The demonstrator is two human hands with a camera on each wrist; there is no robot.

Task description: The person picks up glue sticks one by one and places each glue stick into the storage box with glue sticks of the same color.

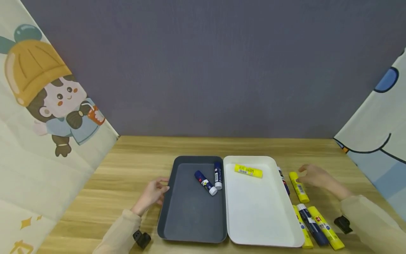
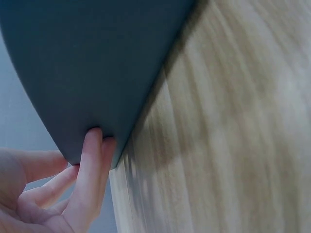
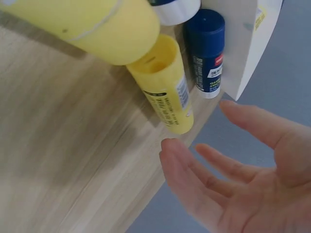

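Right hand (image 1: 314,176) at the yellow stick (image 1: 300,190), which lies on the worktop (image 1: 139,158) right of the white tray (image 1: 257,211). Its fingers wide apart, nothing held. Left hand (image 1: 151,193) at the grey tray (image 1: 193,218): fingers against the outer wall, thumb by the rim; cannot tell whether it pinches. Two blue sticks (image 1: 205,182) in grey, one yellow tube (image 1: 248,170) in white. Judged step: colour sorting, at the reach. Next move probably calls for closing round the barrel, then lifting over the white wall.
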